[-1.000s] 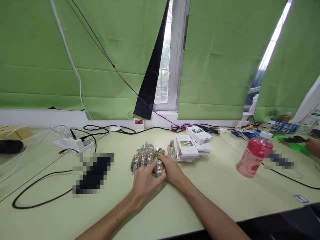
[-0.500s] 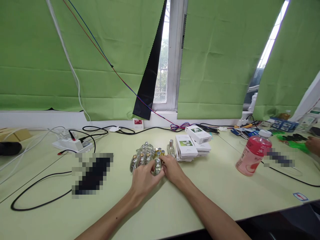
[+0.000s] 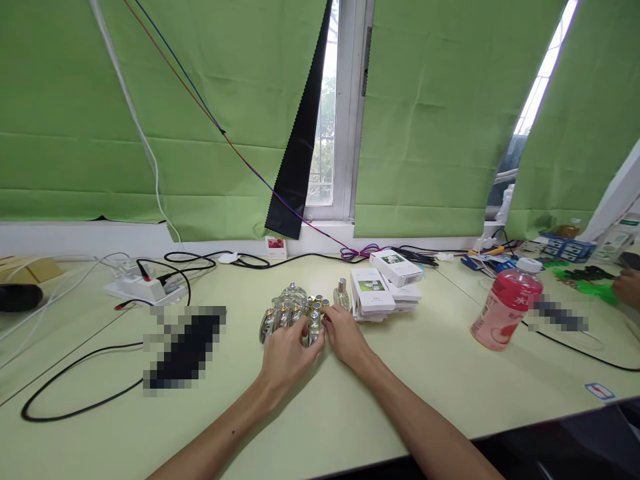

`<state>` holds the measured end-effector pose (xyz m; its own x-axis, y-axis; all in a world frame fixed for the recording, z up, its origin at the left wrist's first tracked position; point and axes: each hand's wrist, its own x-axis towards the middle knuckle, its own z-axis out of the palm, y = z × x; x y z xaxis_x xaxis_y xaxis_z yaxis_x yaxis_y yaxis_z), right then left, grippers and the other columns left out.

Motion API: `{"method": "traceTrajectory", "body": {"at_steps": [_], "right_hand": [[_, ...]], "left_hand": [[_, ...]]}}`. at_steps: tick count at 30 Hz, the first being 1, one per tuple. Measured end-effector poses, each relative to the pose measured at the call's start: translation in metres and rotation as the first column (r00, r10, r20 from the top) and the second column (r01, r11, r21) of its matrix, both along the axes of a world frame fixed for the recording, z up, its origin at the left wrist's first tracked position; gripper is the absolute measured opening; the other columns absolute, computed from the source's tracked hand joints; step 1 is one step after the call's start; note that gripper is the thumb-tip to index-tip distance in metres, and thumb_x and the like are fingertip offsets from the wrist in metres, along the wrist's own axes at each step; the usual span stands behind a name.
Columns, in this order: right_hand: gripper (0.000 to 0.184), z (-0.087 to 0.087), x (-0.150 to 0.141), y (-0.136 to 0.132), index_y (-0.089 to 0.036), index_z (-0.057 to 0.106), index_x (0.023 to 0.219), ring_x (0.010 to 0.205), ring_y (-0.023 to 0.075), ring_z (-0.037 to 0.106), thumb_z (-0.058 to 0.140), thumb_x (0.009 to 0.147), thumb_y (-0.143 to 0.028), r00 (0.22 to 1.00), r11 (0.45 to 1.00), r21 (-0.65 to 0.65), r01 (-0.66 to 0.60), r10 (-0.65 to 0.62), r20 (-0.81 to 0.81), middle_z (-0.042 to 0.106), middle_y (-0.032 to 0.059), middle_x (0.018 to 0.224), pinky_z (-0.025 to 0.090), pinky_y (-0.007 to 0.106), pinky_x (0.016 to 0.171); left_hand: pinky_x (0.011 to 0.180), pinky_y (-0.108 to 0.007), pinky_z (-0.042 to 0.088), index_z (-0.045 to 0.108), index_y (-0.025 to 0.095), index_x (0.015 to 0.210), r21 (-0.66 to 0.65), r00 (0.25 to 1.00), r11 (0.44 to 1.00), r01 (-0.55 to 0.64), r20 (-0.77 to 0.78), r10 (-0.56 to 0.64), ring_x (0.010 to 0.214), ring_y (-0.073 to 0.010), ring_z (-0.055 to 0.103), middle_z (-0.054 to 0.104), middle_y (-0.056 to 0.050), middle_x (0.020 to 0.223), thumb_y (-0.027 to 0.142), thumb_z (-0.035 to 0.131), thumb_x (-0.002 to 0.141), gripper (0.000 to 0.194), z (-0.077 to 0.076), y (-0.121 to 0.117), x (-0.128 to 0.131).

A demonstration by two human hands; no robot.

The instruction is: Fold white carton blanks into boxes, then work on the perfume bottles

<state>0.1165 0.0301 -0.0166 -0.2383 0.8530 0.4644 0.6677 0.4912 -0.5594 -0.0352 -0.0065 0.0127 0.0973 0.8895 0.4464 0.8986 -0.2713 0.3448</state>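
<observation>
My left hand [image 3: 285,357] has its thumb and fingers closed around a small clear glass perfume bottle [image 3: 314,331] with a silver top, which stands upright on the table. Right beside that bottle, my right hand [image 3: 349,340] is curled with its fingertips close to several gold caps [image 3: 319,304]; whatever lies under those fingers is hidden. Several similar glass bottles [image 3: 283,319] stand in a cluster just left of and behind my left hand. One more perfume bottle [image 3: 341,294] stands behind my right hand, next to the boxes.
White picture boxes [image 3: 373,303] lie stacked behind my right hand. A pink drink bottle [image 3: 507,307] stands to the right. On the left are a blurred dark object [image 3: 187,350], a looped black cable [image 3: 30,400] and a power strip [image 3: 145,288]. Another person's hand [image 3: 627,288] shows at the far right.
My left thumb has drawn slightly left along the bottle. My right fingers have eased a little away from the bottle, so a small gap shows between them.
</observation>
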Motion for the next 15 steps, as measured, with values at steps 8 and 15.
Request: {"method": "traceTrajectory", "body": {"at_steps": [8,15], "right_hand": [[0.028,0.004,-0.003,0.000,-0.016,0.064,0.111,0.096,0.0221,0.062,0.043,0.094,-0.008,0.968,0.985,0.171,0.005,0.038,-0.247,0.065,0.0111,0.105,0.051,0.037,0.087],[0.028,0.010,-0.005,-0.006,-0.017,0.064,0.115,0.097,0.0207,0.066,0.044,0.096,-0.014,0.937,0.968,0.245,0.045,0.044,-0.348,0.070,0.0103,0.107,0.054,0.034,0.085]], "left_hand": [[0.055,-0.026,0.024,0.046,0.022,0.065,-0.020,1.000,1.000,-0.001,0.001,0.001,0.049,-0.0141,0.044,0.048,0.004,0.049,0.045,0.053,0.084,0.031,0.001,0.001,0.000],[0.055,-0.027,0.023,0.046,0.022,0.066,-0.061,1.000,0.998,-0.003,0.002,0.003,0.049,-0.0148,0.046,0.049,0.003,0.050,0.046,0.052,0.086,0.031,0.002,0.001,0.000]]}}
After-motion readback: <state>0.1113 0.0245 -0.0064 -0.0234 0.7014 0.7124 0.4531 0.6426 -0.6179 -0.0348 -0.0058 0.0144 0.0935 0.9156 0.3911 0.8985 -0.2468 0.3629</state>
